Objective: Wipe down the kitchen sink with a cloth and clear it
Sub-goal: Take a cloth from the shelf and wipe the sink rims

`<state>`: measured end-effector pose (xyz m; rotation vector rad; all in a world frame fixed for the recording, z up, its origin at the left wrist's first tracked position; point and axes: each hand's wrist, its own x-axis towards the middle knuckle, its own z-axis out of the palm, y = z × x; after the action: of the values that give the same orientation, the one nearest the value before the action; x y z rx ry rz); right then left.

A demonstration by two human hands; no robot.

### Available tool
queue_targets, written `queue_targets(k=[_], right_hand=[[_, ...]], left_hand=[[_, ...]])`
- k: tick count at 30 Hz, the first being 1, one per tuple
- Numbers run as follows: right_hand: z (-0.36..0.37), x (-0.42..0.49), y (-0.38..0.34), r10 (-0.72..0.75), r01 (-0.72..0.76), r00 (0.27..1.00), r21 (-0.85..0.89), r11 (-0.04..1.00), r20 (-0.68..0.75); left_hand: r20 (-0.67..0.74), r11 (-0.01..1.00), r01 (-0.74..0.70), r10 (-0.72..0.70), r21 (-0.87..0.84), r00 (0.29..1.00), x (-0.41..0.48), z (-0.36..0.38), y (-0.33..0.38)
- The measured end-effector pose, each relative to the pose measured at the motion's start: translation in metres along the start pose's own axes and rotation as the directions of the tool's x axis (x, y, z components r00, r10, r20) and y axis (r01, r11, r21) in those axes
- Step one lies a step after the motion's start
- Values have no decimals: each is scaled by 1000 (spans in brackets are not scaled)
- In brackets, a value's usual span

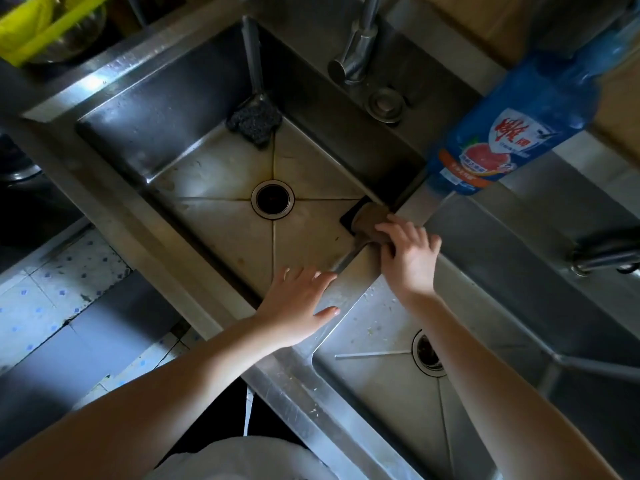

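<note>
The large basin (214, 174) of the steel sink filled the middle of the frame. Its floor was seen to be dull and stained, with brownish lines along the creases that ran to the open drain (272, 199). A second basin (388, 393) was seen at the lower right, and pale specks of debris were scattered over its floor and on the rim just beside it. The two basins were separated by a narrow steel divider (349, 289).

A blue detergent bottle (502, 140) was seen at the upper right, on the desk behind the sink, and the faucet (356, 46) at the top centre.

The left hand (294, 310) was laid flat on the divider, with its fingers spread and nothing held. The right hand (408, 251) was placed at the right corner of the large basin, with its fingers curled over a brownish cloth (370, 220), which was pressed against the basin's edge there. A dark flat piece (348, 216) showed under the cloth; what it was could not be told.

A dark scrubber (254, 123) on a long handle was left leaning in the far corner of the large basin.

The task was judged to be at an early or middle stage: one corner was being wiped, most of the large basin was not yet clean, the second basin was untouched, and the scrubber remained to be cleared.
</note>
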<state>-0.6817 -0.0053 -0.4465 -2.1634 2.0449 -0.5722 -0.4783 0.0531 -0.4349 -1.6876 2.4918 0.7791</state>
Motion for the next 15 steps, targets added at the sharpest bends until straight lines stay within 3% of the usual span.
queue_targets(k=[4, 15], right_hand=[[-4, 45, 28, 145, -145, 989, -8, 989, -4], [-4, 78, 53, 150, -149, 989, -88, 985, 10]], left_hand=[[-10, 1000, 5, -5, -9, 1000, 16, -4, 6], [-12, 999, -44, 44, 31, 999, 36, -5, 23]])
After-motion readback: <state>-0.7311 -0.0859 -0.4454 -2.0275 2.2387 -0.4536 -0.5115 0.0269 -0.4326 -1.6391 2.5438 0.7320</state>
